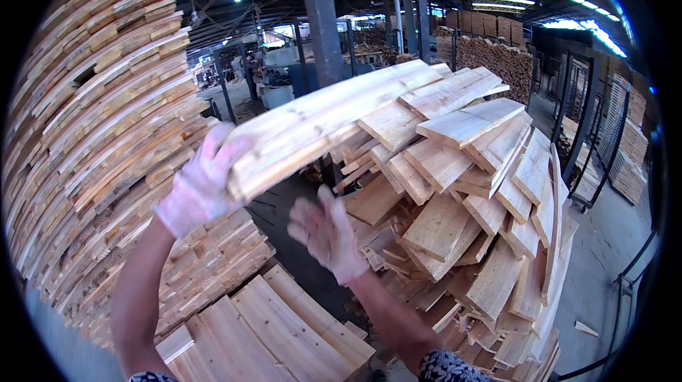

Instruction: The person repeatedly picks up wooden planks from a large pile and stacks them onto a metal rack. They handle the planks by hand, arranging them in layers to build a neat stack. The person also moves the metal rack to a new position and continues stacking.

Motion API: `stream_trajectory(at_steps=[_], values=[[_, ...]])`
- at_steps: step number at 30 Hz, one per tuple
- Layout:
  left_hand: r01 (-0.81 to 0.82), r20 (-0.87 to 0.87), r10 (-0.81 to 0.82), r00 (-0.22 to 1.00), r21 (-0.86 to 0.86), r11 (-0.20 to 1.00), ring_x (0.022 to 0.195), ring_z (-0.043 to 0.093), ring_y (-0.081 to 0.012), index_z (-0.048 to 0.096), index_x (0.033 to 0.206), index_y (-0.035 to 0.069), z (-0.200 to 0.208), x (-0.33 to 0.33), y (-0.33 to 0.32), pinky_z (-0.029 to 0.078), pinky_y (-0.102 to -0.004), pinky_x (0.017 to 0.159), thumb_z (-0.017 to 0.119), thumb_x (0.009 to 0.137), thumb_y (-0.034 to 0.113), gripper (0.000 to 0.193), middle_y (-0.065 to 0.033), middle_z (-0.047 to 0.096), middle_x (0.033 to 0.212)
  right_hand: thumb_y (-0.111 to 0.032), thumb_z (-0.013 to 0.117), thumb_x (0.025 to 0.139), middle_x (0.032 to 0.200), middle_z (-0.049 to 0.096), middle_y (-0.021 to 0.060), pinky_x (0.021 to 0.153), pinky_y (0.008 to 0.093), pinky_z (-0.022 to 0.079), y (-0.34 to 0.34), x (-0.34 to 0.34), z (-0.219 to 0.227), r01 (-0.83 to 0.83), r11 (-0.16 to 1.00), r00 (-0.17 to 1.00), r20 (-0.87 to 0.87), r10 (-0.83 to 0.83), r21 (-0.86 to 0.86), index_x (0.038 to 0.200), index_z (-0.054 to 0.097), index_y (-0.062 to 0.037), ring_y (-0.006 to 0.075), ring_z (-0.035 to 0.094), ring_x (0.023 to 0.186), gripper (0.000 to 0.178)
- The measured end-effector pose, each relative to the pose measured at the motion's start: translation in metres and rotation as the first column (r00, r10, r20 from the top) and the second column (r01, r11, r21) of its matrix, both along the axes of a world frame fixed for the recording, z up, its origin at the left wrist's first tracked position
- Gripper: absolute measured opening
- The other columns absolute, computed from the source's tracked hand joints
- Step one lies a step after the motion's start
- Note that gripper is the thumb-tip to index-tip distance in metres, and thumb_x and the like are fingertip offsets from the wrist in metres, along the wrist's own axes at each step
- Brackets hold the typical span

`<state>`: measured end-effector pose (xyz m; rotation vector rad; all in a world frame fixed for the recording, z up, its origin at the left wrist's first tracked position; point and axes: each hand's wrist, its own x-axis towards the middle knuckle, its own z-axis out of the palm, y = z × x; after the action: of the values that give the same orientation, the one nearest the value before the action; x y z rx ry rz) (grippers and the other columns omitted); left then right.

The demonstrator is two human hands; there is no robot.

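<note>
A long pale wooden plank [320, 115], possibly more than one lying together, slants up from the left toward the top of a loose board pile. Round its near left end my gloved left hand [206, 179] is closed, fingers over the upper face. The plank's far part reaches over the pile of boards [455, 218] on the right. Below the plank my gloved right hand [325, 229] is raised with its fingers apart, slightly blurred, holding nothing. It is nearest to the pile's left side.
On the left rises a tall, tight stack of planks [92, 119]. Boards laid side by side [270, 332] form a low stack at the front. A metal post frame [325, 34] stands behind the pile. Dark metal racks [579, 119] and more stacked wood [494, 62] are at the right and back.
</note>
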<state>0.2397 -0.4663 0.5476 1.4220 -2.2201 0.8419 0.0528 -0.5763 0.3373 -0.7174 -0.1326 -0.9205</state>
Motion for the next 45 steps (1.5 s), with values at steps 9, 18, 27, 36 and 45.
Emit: stream_trajectory(at_steps=[9,18,27,36,45], values=[[-0.123,-0.360,0.091,0.929,-0.069,0.990,0.118,0.044,-0.0479,0.025,0.148,0.007,-0.201,-0.022,0.234,0.043,-0.0579,0.094,0.090,0.064,0.022,0.107,-0.0285,0.040,0.132,-0.070,0.046,0.095,0.138,0.057,0.0095,0.107,0.0412,0.048,0.069,0.077,0.022,-0.138,0.973,0.958,0.275,0.084,0.186,0.148,0.043,-0.0141,0.0268,0.057,0.123,0.077],[-0.526,-0.642,0.500,0.581,0.173,0.833,0.118,0.045,-0.0405,0.025,0.146,0.005,-0.402,-0.092,0.438,0.042,-0.0528,0.099,0.091,0.065,0.032,0.108,-0.0229,0.037,0.133,-0.058,0.053,0.098,0.148,0.050,0.0093,0.112,0.0426,0.043,0.270,0.132,-0.162,-0.297,0.865,0.743,-0.470,0.476,0.406,0.151,0.042,-0.0104,0.0257,0.051,0.132,0.072],[-0.290,-0.954,0.297,0.045,0.272,0.918,0.127,0.049,-0.0343,0.060,0.122,0.025,-0.524,-0.136,0.474,0.039,-0.0446,0.111,0.073,0.090,0.015,0.036,-0.0205,0.041,0.138,-0.052,0.077,0.081,0.141,0.051,0.0162,0.103,0.0474,0.043,0.285,0.165,-0.222,-0.318,0.946,0.248,-0.957,0.148,0.065,0.149,0.036,-0.0034,0.0282,0.048,0.130,0.093],[0.117,-0.013,0.117,-0.993,-0.010,0.993,0.106,0.065,-0.0272,0.054,0.129,-0.005,-0.495,-0.151,0.452,0.053,-0.0393,0.096,0.062,0.093,0.051,0.067,-0.0192,0.067,0.115,-0.060,0.073,0.081,0.123,0.062,0.0100,0.090,0.0400,0.052,0.157,0.103,-0.190,-0.284,0.958,0.196,-0.981,0.007,-0.050,0.146,0.043,-0.0114,0.0248,0.060,0.110,0.086],[0.381,-0.098,0.778,-0.621,0.830,0.408,0.091,0.069,-0.0190,0.067,0.114,0.000,-0.464,-0.150,0.430,0.054,-0.0337,0.084,0.061,0.091,0.055,0.059,-0.0101,0.072,0.097,-0.071,0.062,0.082,0.132,0.054,0.0226,0.099,0.0526,0.045,0.060,0.102,-0.242,-0.773,0.515,-0.382,-0.375,-0.845,-0.372,0.160,0.019,-0.0319,0.0373,0.056,0.120,0.097]])
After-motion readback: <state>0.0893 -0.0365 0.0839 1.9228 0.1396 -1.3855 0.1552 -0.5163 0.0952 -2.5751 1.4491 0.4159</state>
